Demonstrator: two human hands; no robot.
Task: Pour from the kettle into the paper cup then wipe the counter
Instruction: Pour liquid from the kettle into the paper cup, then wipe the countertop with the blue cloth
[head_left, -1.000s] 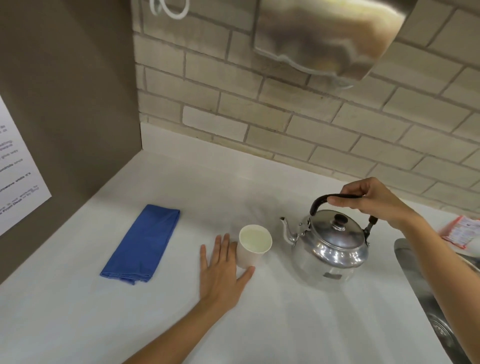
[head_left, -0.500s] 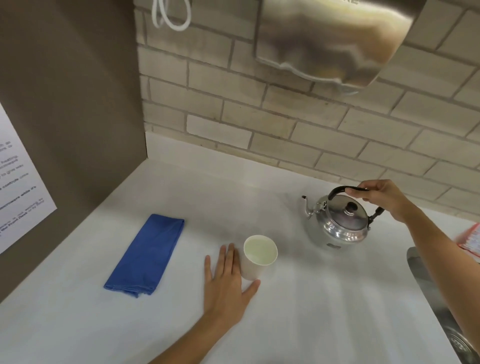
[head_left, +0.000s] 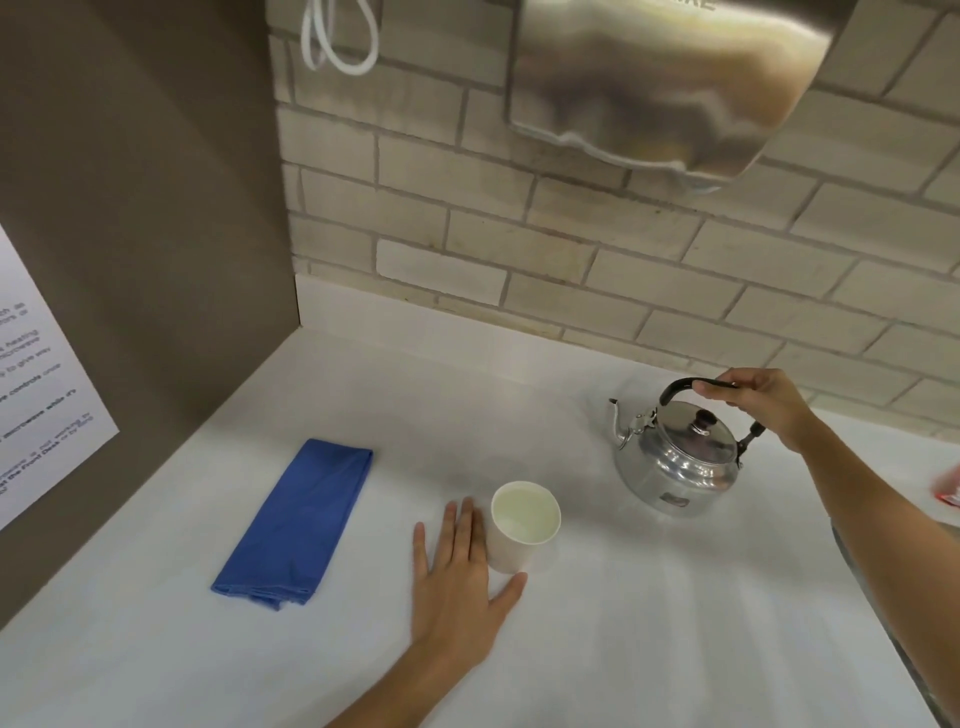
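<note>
A white paper cup (head_left: 522, 530) stands upright on the white counter (head_left: 649, 623) and holds pale liquid. My left hand (head_left: 460, 582) lies flat on the counter with its fingers spread, touching the cup's left and front side. A shiny metal kettle (head_left: 678, 460) with a black handle rests on the counter to the right of the cup and further back, spout pointing left. My right hand (head_left: 761, 400) is closed on the top of the kettle's handle. A folded blue cloth (head_left: 298, 525) lies flat to the left of the cup.
A brick wall runs along the back, with a steel dispenser (head_left: 665, 83) and a white cable loop (head_left: 337, 36) hanging above. A brown side panel (head_left: 140, 260) with a printed notice (head_left: 36, 405) closes off the left. A sink edge (head_left: 893, 634) and a red-white packet (head_left: 950, 486) are at the right.
My right hand has carried the kettle away from the cup, back and to the right, and it now rests on the counter. My left hand and the cup have stayed in place.
</note>
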